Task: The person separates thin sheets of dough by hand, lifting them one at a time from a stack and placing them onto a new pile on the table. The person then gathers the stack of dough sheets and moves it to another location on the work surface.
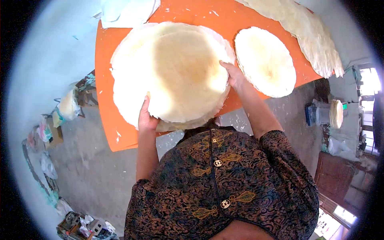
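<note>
A large pile of thin, round, pale flatbreads (182,60) lies on the orange table, reaching over its front edge. At the pile's near left edge, my left hand (148,118) grips the rim, thumb on top and fingers hidden underneath. My right hand (234,75) clasps the right edge the same way, its thumb lying on the top sheet. How many sheets are between the fingers cannot be made out. Just right of that hand is a smaller, neat stack of round flatbreads (266,62).
Long, overlapping pale sheets (300,30) cover the orange tabletop's (106,100) far right edge. White plastic (128,12) sits at the far left corner. Crumbs dot the table and floor. A scale (320,112) with a round stack (336,114) stands at right; bagged items (69,106) line the left wall.
</note>
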`<state>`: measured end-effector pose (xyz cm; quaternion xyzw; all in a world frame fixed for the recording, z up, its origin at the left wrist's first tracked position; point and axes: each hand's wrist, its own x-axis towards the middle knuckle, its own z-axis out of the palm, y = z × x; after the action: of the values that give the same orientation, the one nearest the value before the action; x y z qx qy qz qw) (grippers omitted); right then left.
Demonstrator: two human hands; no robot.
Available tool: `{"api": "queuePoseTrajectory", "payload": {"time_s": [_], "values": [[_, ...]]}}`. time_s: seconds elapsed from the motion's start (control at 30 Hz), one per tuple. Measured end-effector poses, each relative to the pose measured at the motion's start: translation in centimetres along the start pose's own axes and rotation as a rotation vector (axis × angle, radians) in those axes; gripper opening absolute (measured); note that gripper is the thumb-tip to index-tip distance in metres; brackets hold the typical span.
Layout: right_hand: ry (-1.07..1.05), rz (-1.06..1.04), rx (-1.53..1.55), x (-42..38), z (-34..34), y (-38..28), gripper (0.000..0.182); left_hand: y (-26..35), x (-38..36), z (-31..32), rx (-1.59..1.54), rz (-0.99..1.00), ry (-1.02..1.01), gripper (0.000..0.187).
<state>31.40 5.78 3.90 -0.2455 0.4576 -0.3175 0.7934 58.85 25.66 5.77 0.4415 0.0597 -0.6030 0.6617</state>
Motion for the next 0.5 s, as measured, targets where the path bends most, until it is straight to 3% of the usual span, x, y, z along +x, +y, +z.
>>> {"api": "queuePoseTrajectory", "payload": {"time_s": [0.17,0.2,0.3,0.37,0.43,0.5], "values": [[0.042,0.103,-0.122,-0.5,1.2,-1.3,0.046,0.0,0.5,-1.1,0.152,-0.047,-0.126,0.042],[0.215,0.027,-0.215,-0.9,1.8,-1.5,0.041,0.3,-0.2,-0.8,0.193,-0.024,-0.137,0.041],[0.094,-0.296,-0.343,0.7,1.4,-2.8,0.043,1.6,0.1,1.7,0.224,-0.024,-0.124,0.039],[0.169,-0.4,-0.749,-1.7,2.4,-6.9,0.037,2.1,-0.9,4.4,0.26,-0.002,-0.104,0.039],[0.16,-0.393,-0.486,-3.5,2.1,-10.7,0.03,3.1,-2.6,9.7,0.343,0.064,-0.102,0.04],[0.214,-0.429,-0.525,-6.8,0.8,-15.1,0.025,2.5,-3.2,14.5,0.378,0.108,-0.143,0.041]]}}
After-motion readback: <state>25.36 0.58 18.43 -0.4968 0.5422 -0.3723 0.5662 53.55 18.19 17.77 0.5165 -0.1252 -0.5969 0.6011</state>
